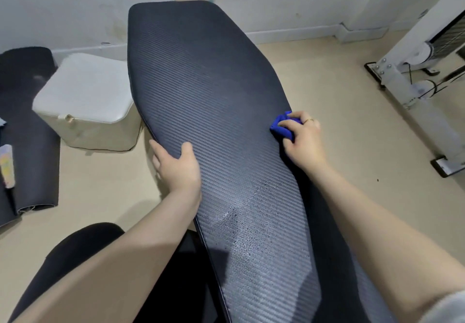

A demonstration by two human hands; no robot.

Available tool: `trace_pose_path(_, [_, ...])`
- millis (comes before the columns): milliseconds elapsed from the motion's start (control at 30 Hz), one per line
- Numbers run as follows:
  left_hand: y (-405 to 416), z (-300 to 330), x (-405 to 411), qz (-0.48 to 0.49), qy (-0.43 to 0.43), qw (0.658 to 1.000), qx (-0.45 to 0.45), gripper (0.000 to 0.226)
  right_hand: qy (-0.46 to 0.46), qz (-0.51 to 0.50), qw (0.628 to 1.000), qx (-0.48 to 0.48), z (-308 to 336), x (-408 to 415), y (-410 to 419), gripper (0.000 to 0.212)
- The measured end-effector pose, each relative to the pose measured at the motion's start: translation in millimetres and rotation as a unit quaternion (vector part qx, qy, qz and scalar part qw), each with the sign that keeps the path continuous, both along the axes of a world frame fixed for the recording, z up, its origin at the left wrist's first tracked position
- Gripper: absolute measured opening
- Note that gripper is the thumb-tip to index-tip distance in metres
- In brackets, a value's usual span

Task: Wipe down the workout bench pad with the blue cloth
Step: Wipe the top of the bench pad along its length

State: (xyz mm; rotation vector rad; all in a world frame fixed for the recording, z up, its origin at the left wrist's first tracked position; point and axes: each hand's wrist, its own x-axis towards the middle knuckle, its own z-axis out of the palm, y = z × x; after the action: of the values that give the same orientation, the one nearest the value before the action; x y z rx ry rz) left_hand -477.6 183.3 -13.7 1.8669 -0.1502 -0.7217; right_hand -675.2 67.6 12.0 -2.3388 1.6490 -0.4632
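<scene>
The long dark ribbed bench pad (208,88) runs from the bottom of the view up toward the far wall. A patch of wet droplets glistens on its near half. My right hand (305,141) presses a bunched blue cloth (283,127) against the pad's right edge, about halfway along. A ring shows on one finger. My left hand (177,165) grips the pad's left edge, thumb on top and fingers wrapped over the side.
A white padded cube stool (85,96) stands on the floor left of the bench. A rolled dark mat (27,126) with a pale tube lies at far left. A white machine frame (422,71) stands at right. The beige floor (352,111) surrounds the bench.
</scene>
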Motion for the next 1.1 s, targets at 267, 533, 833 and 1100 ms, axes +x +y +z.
trace_pose_path(267, [2,16,-3,-0.009,0.013,1.0,-0.009,0.071,0.049,0.268,0.962,0.004,4,35,94,0.038])
trace_pose_path(533, [9,18,6,-0.074,0.053,0.996,0.003,0.068,0.042,0.032,0.999,-0.01,3,57,114,0.037])
trace_pose_path(833, [60,20,19,-0.3,0.096,0.949,0.018,0.065,0.019,-0.05,0.999,0.006,6,70,162,0.035])
trace_pose_path(1100, [63,5,14,-0.324,0.039,0.945,0.015,0.056,0.082,0.086,0.993,-0.002,6,85,210,0.044])
